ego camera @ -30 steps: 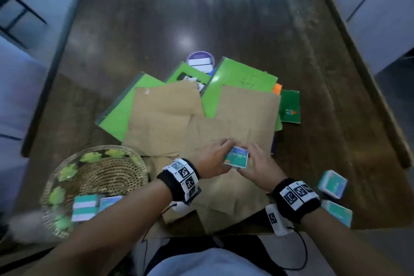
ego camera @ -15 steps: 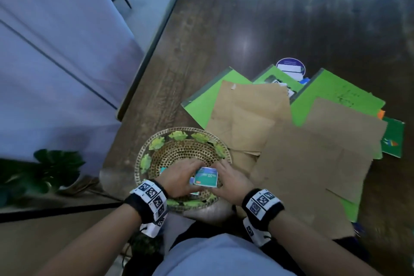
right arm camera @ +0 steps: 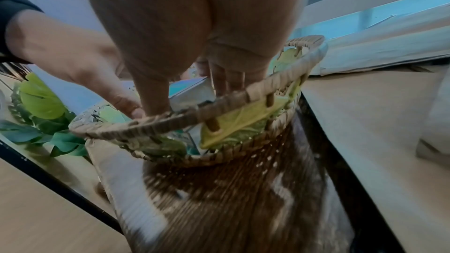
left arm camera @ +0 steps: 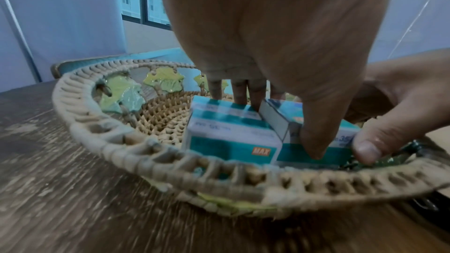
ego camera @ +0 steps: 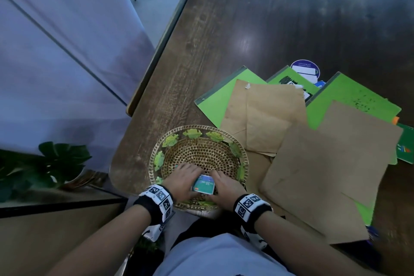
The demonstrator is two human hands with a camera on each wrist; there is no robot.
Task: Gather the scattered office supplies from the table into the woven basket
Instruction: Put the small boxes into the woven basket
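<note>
The round woven basket (ego camera: 244, 154) with green leaf trim sits at the table's near left corner. Both hands hold one teal-and-white staple box (ego camera: 203, 186) low inside the basket's near side. My left hand (ego camera: 187, 177) pinches its left end and my right hand (ego camera: 220, 182) its right end. In the left wrist view the held box (left arm camera: 340, 138) sits between the two thumbs, pressed beside another staple box (left arm camera: 231, 138) lying in the basket (left arm camera: 102, 138). The right wrist view shows the box (right arm camera: 192, 88) behind the basket rim (right arm camera: 255, 93).
Brown envelopes (ego camera: 324, 177) and green folders (ego camera: 215, 107) overlap on the table to the right of the basket. A round purple item (ego camera: 305, 69) lies behind them. The table's left edge (ego camera: 156, 51) runs close by, with a leafy plant (ego camera: 51, 166) below it.
Both hands carried the staple box from over the envelopes leftward to the basket, and have now lowered it further inside next to the other box.
</note>
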